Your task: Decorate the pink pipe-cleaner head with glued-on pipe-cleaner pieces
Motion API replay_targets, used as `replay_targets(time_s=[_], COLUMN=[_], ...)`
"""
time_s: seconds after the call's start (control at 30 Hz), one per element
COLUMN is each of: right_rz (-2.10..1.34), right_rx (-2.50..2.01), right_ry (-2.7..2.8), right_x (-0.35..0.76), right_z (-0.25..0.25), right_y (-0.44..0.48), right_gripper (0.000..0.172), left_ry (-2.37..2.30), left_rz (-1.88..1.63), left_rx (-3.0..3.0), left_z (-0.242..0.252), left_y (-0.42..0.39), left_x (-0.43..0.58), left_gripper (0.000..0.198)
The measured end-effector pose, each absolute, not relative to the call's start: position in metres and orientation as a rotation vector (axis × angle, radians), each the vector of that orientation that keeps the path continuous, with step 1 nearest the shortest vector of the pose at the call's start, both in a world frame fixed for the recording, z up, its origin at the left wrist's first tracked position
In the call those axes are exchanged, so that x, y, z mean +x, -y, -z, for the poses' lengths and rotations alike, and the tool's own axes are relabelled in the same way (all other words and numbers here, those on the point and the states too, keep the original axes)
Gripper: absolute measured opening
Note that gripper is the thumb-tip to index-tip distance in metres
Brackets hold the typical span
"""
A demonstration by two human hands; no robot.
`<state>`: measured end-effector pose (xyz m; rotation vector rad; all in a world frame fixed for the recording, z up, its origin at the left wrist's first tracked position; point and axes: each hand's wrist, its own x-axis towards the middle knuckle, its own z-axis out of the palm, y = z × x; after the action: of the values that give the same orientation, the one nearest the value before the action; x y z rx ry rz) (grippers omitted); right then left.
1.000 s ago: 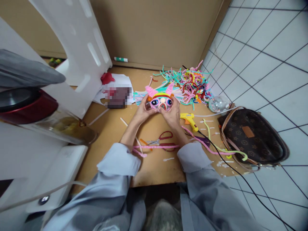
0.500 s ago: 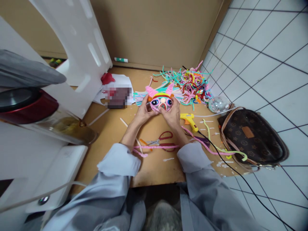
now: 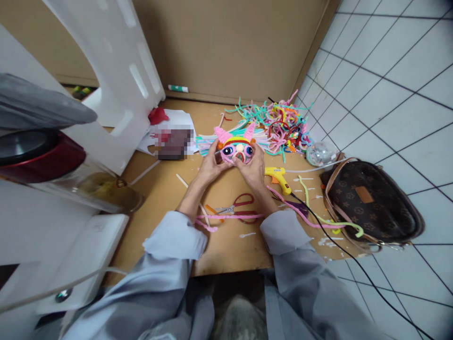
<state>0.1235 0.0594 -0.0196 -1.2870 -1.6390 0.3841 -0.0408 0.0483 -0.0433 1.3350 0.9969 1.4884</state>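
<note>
Between my two hands is a pipe-cleaner animal head [image 3: 238, 147] with pink ears, big blue eyes and a yellow and red band. My left hand [image 3: 212, 164] grips its left side, thumb along the lower edge. On the other side my right hand [image 3: 253, 165] holds it, with the thumb near the mouth. Its back is hidden from me. Below the hands, red-handled scissors [image 3: 231, 209] lie on the table, crossed by a pink pipe cleaner [image 3: 230, 216]. A yellow glue gun [image 3: 279, 178] rests just right of my right hand.
A tangled heap of coloured pipe cleaners [image 3: 283, 120] lies at the back right. A brown patterned handbag [image 3: 375, 198] stands at the right edge. The glue gun's black cord [image 3: 339, 241] runs off to the lower right. A clear container with a red lid [image 3: 71, 156] is at the left.
</note>
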Motion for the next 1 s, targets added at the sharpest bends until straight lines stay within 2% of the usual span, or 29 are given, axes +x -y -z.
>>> replay_targets(time_s=[0.13, 0.3, 0.73, 1.0], right_rz=[-0.387, -0.385, -0.420, -0.421], right_rx=[-1.283, -1.278, -1.291, -1.300], right_ry=[1.631, 1.633, 1.622, 1.642], right_x=[0.123, 0.123, 0.123, 0.124], right_z=[0.020, 0.020, 0.018, 0.017], right_y=[-0.059, -0.059, -0.057, -0.057], right_gripper=[0.085, 0.084, 0.084, 0.085], left_ry=[-0.999, -0.980, -0.981, -1.001], left_rz=[-1.479, -1.422, -1.445, -1.424], left_rx=[1.367, 1.351, 1.372, 1.316], left_z=[0.044, 0.039, 0.031, 0.031], left_y=[-0.048, -0.045, -0.041, -0.042], left_x=[-0.044, -0.045, -0.047, -0.041], left_gripper=[0.134, 0.141, 0.122, 0.139])
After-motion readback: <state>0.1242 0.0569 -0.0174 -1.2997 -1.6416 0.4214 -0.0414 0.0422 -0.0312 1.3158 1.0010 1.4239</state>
